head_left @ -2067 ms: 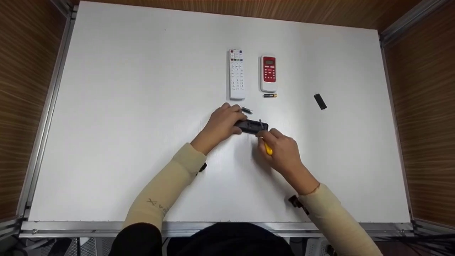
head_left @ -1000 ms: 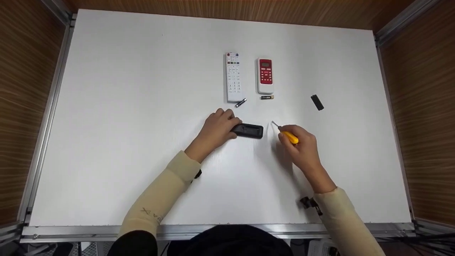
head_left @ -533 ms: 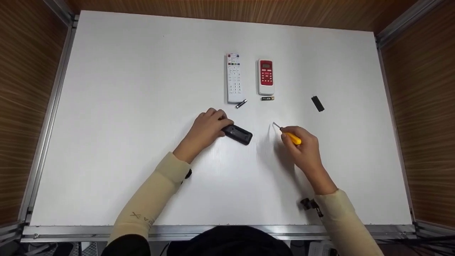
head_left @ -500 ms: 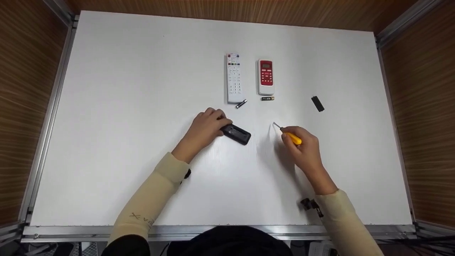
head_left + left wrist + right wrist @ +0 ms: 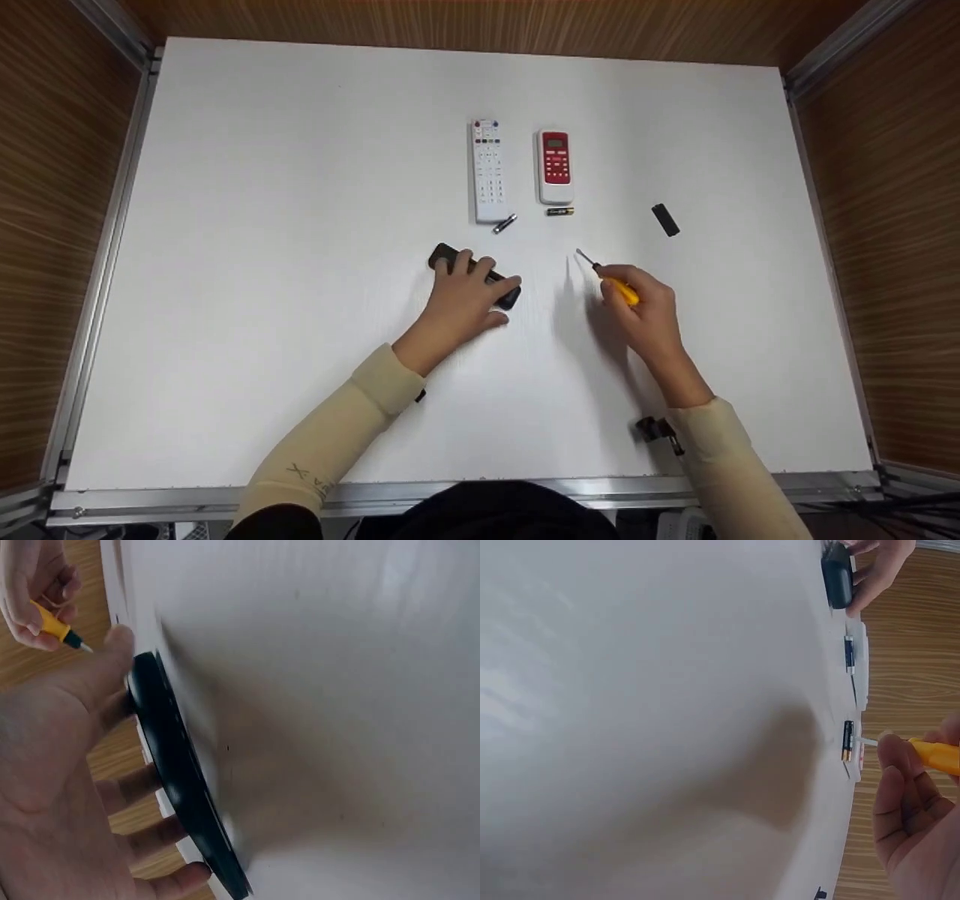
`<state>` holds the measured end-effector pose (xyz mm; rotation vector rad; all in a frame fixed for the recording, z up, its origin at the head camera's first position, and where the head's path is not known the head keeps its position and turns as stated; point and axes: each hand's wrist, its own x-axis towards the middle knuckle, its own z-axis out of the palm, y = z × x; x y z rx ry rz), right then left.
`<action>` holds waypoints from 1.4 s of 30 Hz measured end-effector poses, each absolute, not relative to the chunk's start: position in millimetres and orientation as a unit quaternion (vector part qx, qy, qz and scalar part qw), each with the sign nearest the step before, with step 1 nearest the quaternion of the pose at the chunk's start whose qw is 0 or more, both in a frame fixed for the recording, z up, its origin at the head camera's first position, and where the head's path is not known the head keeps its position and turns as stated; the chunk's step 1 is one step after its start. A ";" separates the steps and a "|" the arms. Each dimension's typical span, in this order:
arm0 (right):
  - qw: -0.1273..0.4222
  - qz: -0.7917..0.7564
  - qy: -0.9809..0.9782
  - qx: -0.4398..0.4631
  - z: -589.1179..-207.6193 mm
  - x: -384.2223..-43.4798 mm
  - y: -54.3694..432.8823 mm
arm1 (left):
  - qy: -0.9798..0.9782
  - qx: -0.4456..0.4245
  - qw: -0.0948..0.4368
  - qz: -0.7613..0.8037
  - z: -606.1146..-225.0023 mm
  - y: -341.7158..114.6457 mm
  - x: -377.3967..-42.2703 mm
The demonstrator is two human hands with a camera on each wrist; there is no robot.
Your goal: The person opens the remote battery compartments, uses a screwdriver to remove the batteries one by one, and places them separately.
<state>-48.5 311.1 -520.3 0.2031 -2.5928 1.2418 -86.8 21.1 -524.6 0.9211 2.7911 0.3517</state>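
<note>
A black remote control point(image 5: 509, 298) lies slantwise on the table. My left hand point(image 5: 457, 304) rests across it, fingers spread and thumb off to the near side, hiding its middle. Seen from the left wrist, the fingers reach the long edge of the remote point(image 5: 176, 765). To the right, my right hand point(image 5: 645, 306) holds a screwdriver point(image 5: 624, 291) by its yellow handle, its thin shaft pointing forward and left, apart from the remote. The same screwdriver point(image 5: 937, 756) shows in the right wrist view.
Farther back lie a white remote point(image 5: 489, 172) and a red-and-white remote point(image 5: 556, 166). One battery point(image 5: 505, 223) sits at the white remote's lower end, another battery point(image 5: 560, 211) below the red one. A small black cover point(image 5: 665, 220) lies on the right of the white table point(image 5: 262, 225).
The screwdriver has left the black remote and moved right. One battery now lies by the white remote. My left hand has shifted the black remote left, turned it and spread across it.
</note>
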 end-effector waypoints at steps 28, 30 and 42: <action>0.136 0.428 -0.893 0.037 -481.7 -35.6 305.4 | 0.953 0.146 0.073 0.254 -523.1 -27.5 -88.9; 0.139 0.427 -0.892 0.041 -481.5 -33.5 307.2 | 0.945 0.135 0.082 0.285 -522.0 -37.1 -93.5; 0.131 0.438 -0.888 0.047 -480.8 -35.3 305.9 | 0.929 0.040 0.052 0.365 -526.7 -96.6 -142.6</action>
